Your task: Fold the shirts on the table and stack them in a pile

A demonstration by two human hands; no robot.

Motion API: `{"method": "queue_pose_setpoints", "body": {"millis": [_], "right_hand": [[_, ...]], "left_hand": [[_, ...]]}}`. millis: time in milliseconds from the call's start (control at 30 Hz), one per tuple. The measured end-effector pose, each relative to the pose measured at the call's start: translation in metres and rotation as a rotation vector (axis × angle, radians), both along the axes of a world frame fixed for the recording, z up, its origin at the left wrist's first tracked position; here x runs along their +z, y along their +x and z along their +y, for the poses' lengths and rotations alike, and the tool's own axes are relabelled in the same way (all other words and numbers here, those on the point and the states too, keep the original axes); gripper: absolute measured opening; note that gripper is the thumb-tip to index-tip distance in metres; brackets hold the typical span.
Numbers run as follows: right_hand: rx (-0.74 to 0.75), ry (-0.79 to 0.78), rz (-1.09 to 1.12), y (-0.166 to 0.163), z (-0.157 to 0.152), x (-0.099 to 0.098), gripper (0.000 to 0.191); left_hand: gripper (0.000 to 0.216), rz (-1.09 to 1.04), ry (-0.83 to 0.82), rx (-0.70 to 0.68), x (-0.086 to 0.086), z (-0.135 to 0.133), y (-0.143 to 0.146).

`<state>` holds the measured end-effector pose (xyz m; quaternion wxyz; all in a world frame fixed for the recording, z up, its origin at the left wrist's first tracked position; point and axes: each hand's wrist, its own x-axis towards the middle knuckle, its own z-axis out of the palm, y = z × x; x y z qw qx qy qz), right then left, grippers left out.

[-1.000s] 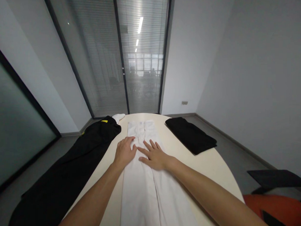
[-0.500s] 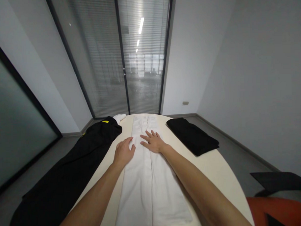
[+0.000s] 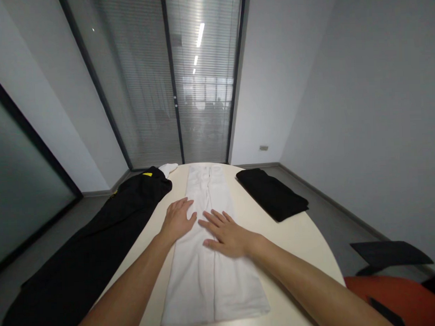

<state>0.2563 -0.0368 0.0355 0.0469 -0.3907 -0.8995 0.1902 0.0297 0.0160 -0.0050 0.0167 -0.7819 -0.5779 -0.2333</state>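
Note:
A long white garment point(image 3: 211, 291), which looks like a pair of trousers laid flat, runs lengthwise down the middle of the pale table. Its two halves lie side by side with a seam line between them. My left hand point(image 3: 178, 217) rests at the garment's left edge, fingers stretched forward and thumb apart. Across the middle of the fabric lies my right hand point(image 3: 227, 234), palm down with fingers spread. Neither hand grips anything. The fabric under my palms is hidden.
Black clothing point(image 3: 109, 243) with a yellow patch lies along the left side, beside a small white cloth point(image 3: 168, 169). A folded black garment point(image 3: 272, 194) is on the right of the table point(image 3: 310, 259). An orange chair point(image 3: 386, 295) with a black armrest stands at right.
My right hand has slid back toward me along the white garment. The left hand stays near the same edge. The whole view has shifted slightly.

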Motion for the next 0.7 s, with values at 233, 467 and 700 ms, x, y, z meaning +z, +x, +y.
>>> {"method": "queue_pose_setpoints", "body": {"millis": [233,467,700], "right_hand": [[0.117,0.102,0.058,0.005,-0.016,0.011,0.068],[0.504,-0.089,0.145,-0.009,-0.041,0.029,0.038],[0.61,-0.158,0.091,-0.017,-0.06,0.024,0.023]], "left_hand": [[0.051,0.065,-0.142,-0.137,0.003,-0.01,0.003],[0.05,0.04,-0.181,-0.099,0.001,-0.003,-0.001],[0.051,0.035,-0.196,-0.094,-0.001,-0.001,0.0]]}}
